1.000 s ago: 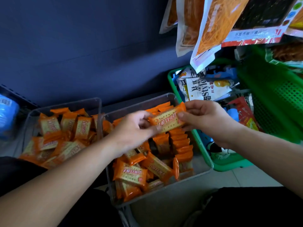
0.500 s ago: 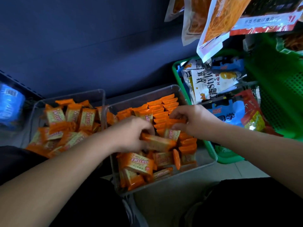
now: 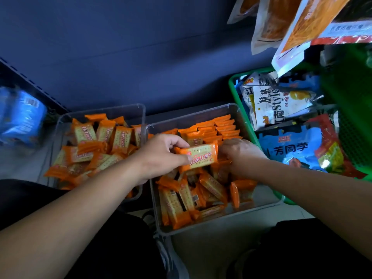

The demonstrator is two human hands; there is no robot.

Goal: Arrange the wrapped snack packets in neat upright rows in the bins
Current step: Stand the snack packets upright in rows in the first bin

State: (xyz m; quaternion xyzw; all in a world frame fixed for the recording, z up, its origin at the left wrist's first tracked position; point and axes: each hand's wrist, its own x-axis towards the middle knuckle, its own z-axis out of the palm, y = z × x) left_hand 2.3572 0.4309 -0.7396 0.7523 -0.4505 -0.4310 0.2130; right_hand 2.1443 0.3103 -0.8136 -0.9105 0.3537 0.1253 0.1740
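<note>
Two clear plastic bins stand side by side on a low shelf. The right bin has upright rows of orange cracker packets at its back and loose packets lying in a heap at its front. The left bin is full of jumbled packets. My left hand holds one packet flat above the right bin, thumb on its face. My right hand sits just right of that packet, over the rows, with its fingers curled. Its fingertips are hidden.
A green basket of mixed snack bags stands right of the bins. Large orange snack bags hang above it. Blue packs lie at the far left. A dark blue back panel rises behind the bins. My knees are below.
My right hand set the earlier packet into the upright row. My left hand dipped into the loose heap and has lifted a fresh packet up toward the right hand.
</note>
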